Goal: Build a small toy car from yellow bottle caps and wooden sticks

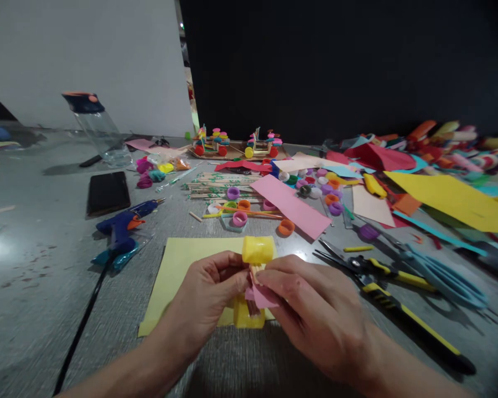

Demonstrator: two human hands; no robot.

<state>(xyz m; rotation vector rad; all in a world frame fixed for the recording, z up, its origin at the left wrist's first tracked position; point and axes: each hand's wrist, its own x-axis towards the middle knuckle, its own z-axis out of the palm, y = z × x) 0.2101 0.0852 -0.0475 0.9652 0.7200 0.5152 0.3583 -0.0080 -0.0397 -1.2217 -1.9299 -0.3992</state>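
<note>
Currently, head view: left hand [201,290] pinches a small stick piece [254,308] with a yellow cylinder [258,250] at its far end and another at its near end. Right hand [321,309] grips a pink paper scrap [266,297] against it. Piece located between both hands, over yellow sheet [178,271]. Blue glue gun [122,232] lies beyond, leftward; yellow-black pliers [402,315] rightward.
</note>
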